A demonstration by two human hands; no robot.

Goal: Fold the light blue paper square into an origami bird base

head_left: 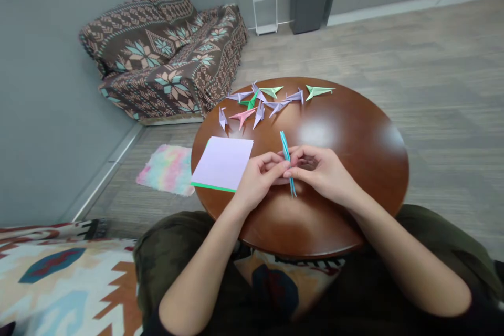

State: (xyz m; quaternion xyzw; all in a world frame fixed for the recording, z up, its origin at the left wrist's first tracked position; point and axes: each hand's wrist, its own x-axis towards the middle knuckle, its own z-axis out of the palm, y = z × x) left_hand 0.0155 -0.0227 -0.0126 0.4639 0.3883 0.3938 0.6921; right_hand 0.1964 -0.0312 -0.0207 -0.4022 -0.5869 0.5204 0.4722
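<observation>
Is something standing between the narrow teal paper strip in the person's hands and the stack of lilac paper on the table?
Yes. The person's left hand stands between them: its fingers pinch the narrow teal paper strip, and the hand lies just beside the edge of the lilac paper stack.

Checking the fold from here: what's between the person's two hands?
In the head view, a narrow folded strip of blue-green paper lies between the left hand and the right hand, held by both.
</observation>
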